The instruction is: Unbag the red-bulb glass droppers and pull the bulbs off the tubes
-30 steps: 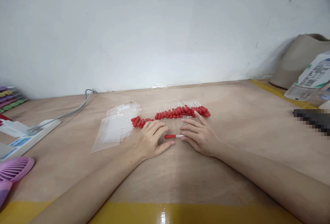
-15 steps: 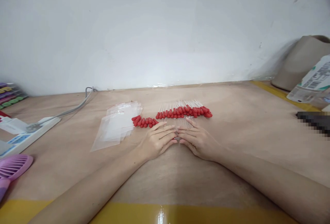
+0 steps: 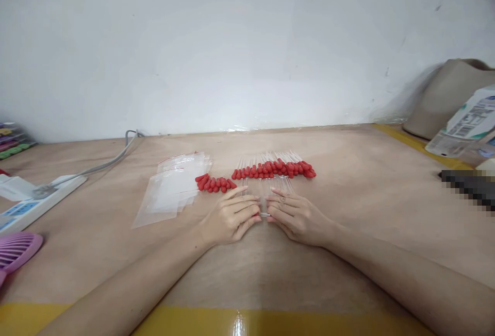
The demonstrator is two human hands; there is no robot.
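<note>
My left hand (image 3: 234,217) has its fingertips pinched on a red rubber bulb (image 3: 258,214), most of it hidden. From there a short clear glass tube (image 3: 264,215) runs across to the closed fingertips of my right hand (image 3: 296,215). Just beyond both hands lie loose clear glass tubes (image 3: 264,188), partly covered by my fingers. Farther back, a row of glass droppers (image 3: 273,169) lies with red bulbs toward me and thin tips toward the wall. Loose red bulbs (image 3: 216,184) form a small pile beyond my left hand.
Clear zip bags (image 3: 166,191) are stacked left of the bulbs. A white power strip (image 3: 58,194) with a grey cable and a pink fan (image 3: 19,251) are at far left. At right stand a beige container (image 3: 433,99) and a labelled clear package (image 3: 460,130); a dark pixelated object (image 3: 464,185) lies nearer.
Both hands have come slightly toward me, away from the dropper row, with the glass tube still between them. The whole view has shifted a little.
</note>
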